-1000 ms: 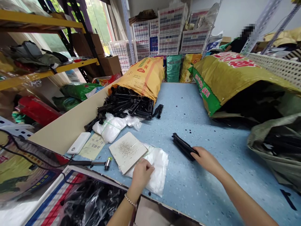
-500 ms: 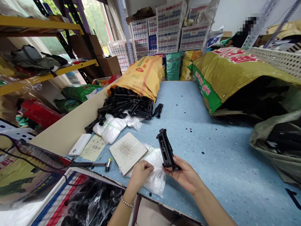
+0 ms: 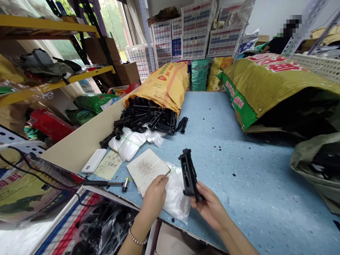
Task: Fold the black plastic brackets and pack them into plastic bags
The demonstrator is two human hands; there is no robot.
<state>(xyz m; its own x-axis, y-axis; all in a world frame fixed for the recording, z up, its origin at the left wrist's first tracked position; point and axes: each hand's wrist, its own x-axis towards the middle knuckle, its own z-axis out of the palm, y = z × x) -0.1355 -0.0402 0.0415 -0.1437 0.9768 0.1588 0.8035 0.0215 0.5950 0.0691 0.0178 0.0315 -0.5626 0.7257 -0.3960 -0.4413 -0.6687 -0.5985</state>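
My right hand (image 3: 209, 205) grips the lower end of a long black plastic part (image 3: 189, 173) and holds it nearly upright above the table. My left hand (image 3: 155, 194) is at the right edge of a square white tile (image 3: 140, 168). Its fingers are pinched together, and whatever lies between them is hidden. Tiny reddish bits (image 3: 147, 169) are scattered on the tile. Between my hands lies a clear plastic bag (image 3: 176, 202), flat on the blue table. A hammer (image 3: 126, 185) rests left of the tile.
A yellow sack (image 3: 164, 85) spills similar black parts (image 3: 148, 118) at the back left, by a white plastic bundle (image 3: 127, 143). A white power bank (image 3: 94, 161) with a cable lies near a handwritten note (image 3: 109, 164). An olive sack (image 3: 276, 85) stands right. A person (image 3: 278, 40) is behind.
My left hand has moved from over the plastic bag to the tile's right edge. The black part has turned slightly in my right hand. The view has shifted a little.
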